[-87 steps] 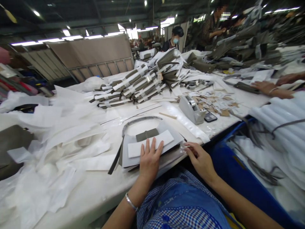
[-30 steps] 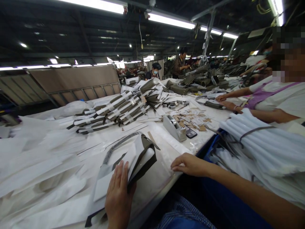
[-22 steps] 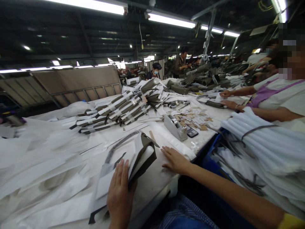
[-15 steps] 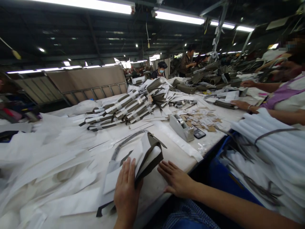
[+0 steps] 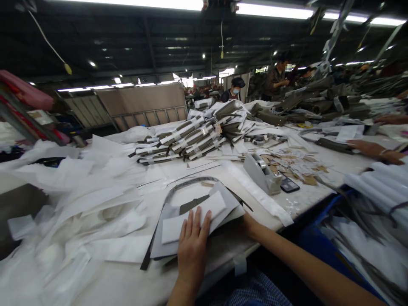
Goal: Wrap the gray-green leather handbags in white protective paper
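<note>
A flat grey bag (image 5: 157,248) with a dark looped handle (image 5: 174,189) lies on the white-covered table in front of me. On top of it rests a strip of white foam (image 5: 216,206). My left hand (image 5: 193,240) is laid flat on the foam and the bag, its fingers stretched out and slightly apart. Along the bag's right edge is my right hand (image 5: 248,223). Its fingers are hidden behind or under that edge, so their grip does not show.
Beyond the bag stand a grey tape dispenser (image 5: 262,174), a phone (image 5: 289,182) and scattered tags (image 5: 296,165). Wrapped bundles (image 5: 188,138) are piled behind. White sheets (image 5: 95,212) cover the left. At right are a blue bin (image 5: 314,236) and a co-worker's hand (image 5: 366,148).
The bag's raised right side has come down flatter, with the foam strip now on top. My right hand has moved from the table to the bag's right edge. The view has swung left.
</note>
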The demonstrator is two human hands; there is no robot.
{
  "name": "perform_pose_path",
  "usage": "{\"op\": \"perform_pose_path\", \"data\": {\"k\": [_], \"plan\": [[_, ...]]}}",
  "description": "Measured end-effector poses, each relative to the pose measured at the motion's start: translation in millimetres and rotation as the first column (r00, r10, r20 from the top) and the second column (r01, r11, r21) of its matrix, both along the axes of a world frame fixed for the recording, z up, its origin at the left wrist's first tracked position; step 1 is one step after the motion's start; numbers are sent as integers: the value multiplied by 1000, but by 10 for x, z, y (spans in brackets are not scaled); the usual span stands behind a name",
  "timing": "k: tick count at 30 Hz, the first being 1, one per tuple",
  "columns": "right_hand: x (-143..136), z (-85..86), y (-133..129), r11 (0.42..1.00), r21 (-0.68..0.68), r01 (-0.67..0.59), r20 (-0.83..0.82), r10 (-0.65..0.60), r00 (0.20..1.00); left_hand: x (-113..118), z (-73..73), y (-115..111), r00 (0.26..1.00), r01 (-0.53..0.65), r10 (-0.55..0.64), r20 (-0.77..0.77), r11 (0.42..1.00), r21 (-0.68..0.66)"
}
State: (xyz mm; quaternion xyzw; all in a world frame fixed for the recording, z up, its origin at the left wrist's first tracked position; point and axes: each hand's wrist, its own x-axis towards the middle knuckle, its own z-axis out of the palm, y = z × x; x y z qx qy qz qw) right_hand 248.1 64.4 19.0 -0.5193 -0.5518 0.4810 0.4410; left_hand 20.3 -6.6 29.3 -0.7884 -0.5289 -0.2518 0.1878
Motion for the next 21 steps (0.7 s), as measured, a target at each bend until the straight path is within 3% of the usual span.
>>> {"op": "perform_pose_path", "data": {"k": [3, 6, 8, 10, 13, 16, 19, 21], "plan": [[321, 78, -239, 993, 105, 59, 143, -73, 987, 36, -32, -9, 999, 2, -2, -38, 1000, -4], [524, 307, -437, 933, 345, 104, 339, -227, 913, 82, -76, -19, 998, 7, -6, -70, 1000, 8], [519, 523, -495, 861, 504, 68, 413, -309, 857, 113, -113, -29, 996, 10, -8, -88, 1000, 22], [404, 733, -448, 820, 572, -16, 439, -289, 851, 130, -142, -49, 995, 17, -13, -96, 999, 43], [130, 924, -125, 812, 537, -229, 532, -115, 839, 115, -152, -118, 992, 36, -31, -121, 999, 36], [-88, 917, 439, 823, 387, -416, 676, 54, 735, 74, -129, -231, 989, 24, -22, -143, 1000, 15], [-145, 763, 990, 853, 322, -411, 728, 55, 683, 49, -115, -333, 992, 6, -4, -123, 1000, 20], [-109, 613, 1215, 870, 307, -386, 738, 38, 673, 46, -117, -368, 994, 1, 2, -111, 1000, 21]]}}
